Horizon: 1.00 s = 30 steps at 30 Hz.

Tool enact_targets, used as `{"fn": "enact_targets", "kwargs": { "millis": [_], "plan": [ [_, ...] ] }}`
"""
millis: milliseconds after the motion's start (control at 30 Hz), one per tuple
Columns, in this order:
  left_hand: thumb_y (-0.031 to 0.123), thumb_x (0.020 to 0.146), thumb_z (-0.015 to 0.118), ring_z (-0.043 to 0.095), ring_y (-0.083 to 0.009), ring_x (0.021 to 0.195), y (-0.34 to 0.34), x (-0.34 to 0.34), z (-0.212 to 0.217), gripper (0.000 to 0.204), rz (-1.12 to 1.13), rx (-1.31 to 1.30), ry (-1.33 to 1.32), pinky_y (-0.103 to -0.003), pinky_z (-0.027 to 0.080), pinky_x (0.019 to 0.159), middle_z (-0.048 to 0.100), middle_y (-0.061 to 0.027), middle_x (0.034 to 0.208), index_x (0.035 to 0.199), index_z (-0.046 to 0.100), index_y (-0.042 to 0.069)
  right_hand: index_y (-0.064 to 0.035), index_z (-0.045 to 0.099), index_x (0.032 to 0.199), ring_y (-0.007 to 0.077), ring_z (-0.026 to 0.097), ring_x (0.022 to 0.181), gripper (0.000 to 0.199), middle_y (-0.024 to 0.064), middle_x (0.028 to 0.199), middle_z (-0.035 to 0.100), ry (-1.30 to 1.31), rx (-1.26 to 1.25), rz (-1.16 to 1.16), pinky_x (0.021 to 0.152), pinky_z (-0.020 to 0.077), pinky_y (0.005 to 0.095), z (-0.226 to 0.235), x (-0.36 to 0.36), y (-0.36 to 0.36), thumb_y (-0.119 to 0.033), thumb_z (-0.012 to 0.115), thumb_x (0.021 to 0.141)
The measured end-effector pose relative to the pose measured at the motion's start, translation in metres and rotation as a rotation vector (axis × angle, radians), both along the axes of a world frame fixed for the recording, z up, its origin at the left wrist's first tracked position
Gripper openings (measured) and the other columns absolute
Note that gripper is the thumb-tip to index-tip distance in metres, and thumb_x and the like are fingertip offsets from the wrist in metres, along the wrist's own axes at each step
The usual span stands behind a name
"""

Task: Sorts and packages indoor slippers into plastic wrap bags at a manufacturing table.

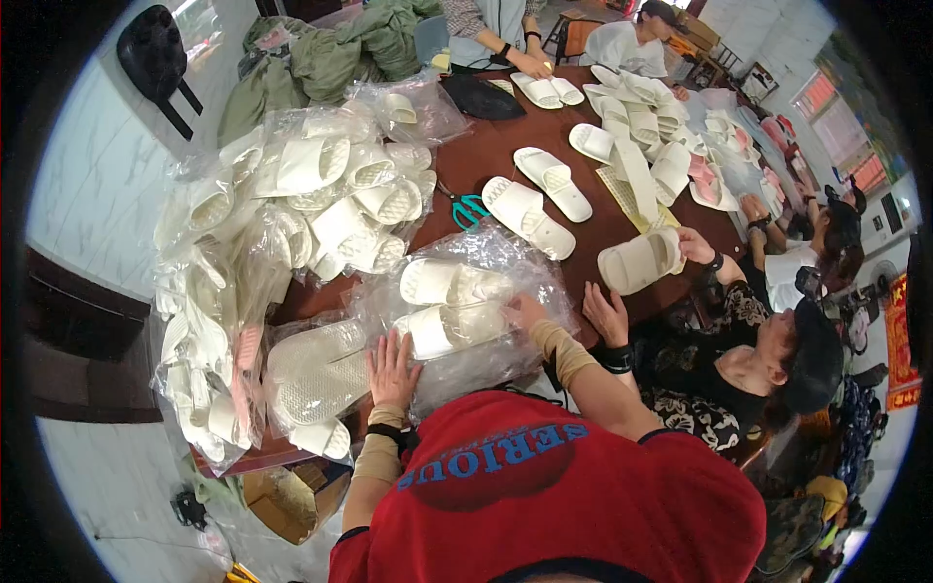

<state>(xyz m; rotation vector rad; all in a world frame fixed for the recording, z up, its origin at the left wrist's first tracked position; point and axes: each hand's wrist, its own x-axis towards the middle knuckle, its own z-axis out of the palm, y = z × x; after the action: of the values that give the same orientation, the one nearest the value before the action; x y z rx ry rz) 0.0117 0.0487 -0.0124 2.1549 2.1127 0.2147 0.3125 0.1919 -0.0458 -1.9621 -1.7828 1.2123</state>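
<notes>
A pair of white slippers (435, 331) lies side by side on a crinkled clear plastic bag (533, 275), partly covered by it. My left hand (392, 371), fingers spread flat, rests on the plastic by the near slipper's left end. At the other end of the pair, my right hand (528, 315) has its fingers curled on the plastic bag; the fingertips are partly hidden. Left of my left hand are a bagged pair of slippers (316, 374), soles up. Beyond the bag lie two loose white slippers (530, 216) and teal-handled scissors (468, 211).
Bagged slippers (321, 214) pile up along the left of the brown table (476, 155). On the right, a co-worker's hand (692, 245) holds a white slipper (637, 262), close to my right arm. Other people work around the far side. A cardboard box (282, 505) stands below the near edge.
</notes>
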Motion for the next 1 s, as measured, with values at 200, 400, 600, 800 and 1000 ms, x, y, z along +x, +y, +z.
{"fn": "enact_targets", "kwargs": {
  "millis": [200,400,600,800,1000],
  "plan": [
    [0.037,0.080,0.062,0.026,-0.0280,0.135,0.002,0.001,0.002,0.072,-0.009,0.017,0.029,-0.050,0.018,0.109,0.026,-0.0060,0.148,0.142,0.029,0.022,-0.0080,0.055,0.103,0.0310,0.061,0.088,0.053,0.0133,0.094,0.063,-0.061,-0.008,0.011,0.079,0.0469,0.0391,0.006,-0.006,-0.004,-0.051,0.066,0.075],
    [0.037,0.080,0.063,0.026,-0.0271,0.135,0.002,0.003,0.001,0.071,-0.007,0.020,0.017,-0.049,0.017,0.110,0.027,-0.0058,0.148,0.141,0.031,0.021,-0.0075,0.056,0.102,0.0323,0.061,0.091,0.054,0.0140,0.097,0.064,-0.076,-0.019,0.055,0.080,0.0464,0.0404,0.004,-0.008,-0.003,-0.054,0.064,0.076],
    [0.035,0.079,0.063,0.026,-0.0265,0.135,0.003,0.005,0.000,0.069,-0.006,0.062,-0.005,-0.049,0.016,0.110,0.028,-0.0060,0.147,0.140,0.034,0.020,-0.0033,0.059,0.100,0.0346,0.060,0.091,0.053,0.0193,0.098,0.063,-0.075,0.103,0.158,0.079,0.0463,0.0405,0.003,-0.002,-0.006,-0.052,0.059,0.080],
    [0.032,0.077,0.064,0.028,-0.0275,0.135,-0.005,0.003,-0.003,0.069,0.022,0.088,-0.001,-0.050,0.016,0.110,0.031,-0.0077,0.146,0.139,0.036,0.020,-0.0049,0.059,0.098,0.0358,0.059,0.089,0.048,0.0189,0.097,0.063,-0.074,0.075,0.220,0.078,0.0455,0.0422,0.004,-0.010,-0.011,-0.050,0.055,0.082],
    [0.031,0.079,0.061,0.029,-0.0274,0.134,-0.001,0.003,-0.010,0.063,-0.007,0.139,0.017,-0.048,0.017,0.110,0.032,-0.0081,0.145,0.137,0.039,0.019,-0.0056,0.060,0.098,0.0352,0.060,0.087,0.048,0.0181,0.095,0.064,-0.055,0.082,0.161,0.076,0.0457,0.0423,0.014,-0.006,-0.014,-0.051,0.055,0.082]
  ]
}}
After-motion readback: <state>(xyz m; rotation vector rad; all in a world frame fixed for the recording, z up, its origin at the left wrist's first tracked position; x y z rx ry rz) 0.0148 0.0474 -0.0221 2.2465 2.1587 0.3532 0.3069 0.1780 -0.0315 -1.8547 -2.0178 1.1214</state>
